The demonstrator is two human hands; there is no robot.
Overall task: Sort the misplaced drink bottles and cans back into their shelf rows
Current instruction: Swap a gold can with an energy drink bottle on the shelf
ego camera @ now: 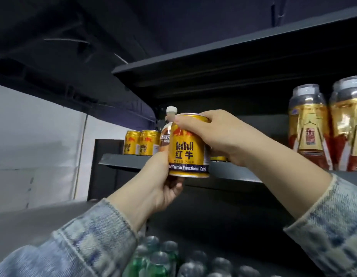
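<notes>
I have a gold Red Bull can [188,145] up in front of me, upright, near the centre of my view and just in front of the dark shelf [233,173] edge. My right hand [219,136] comes in from four o'clock and covers the can's top and right side, its fingers [191,121] curled over the rim and closed on it. My left hand [163,182] reaches up from seven o'clock; its fingers are wrapped around a brown coffee bottle [165,139] with a white cap [171,109], which stands just behind and at nine o'clock of the can. That hand's thumb side also touches the can's lower left edge, and I cannot tell whether it carries any of the can's weight.

On the shelf at nine o'clock of the bottle stand two more gold cans [140,142] of the same kind, side by side and touching. A sliver of another gold can [218,158] shows under my right wrist. Far out at three o'clock on the same shelf stand two tall bottles with gold and red labels [307,128], close together, each under a clear domed lid.

Down at six o'clock, below my denim sleeves [89,242], is a lower row of clear and green bottle tops [159,256], blurred.
</notes>
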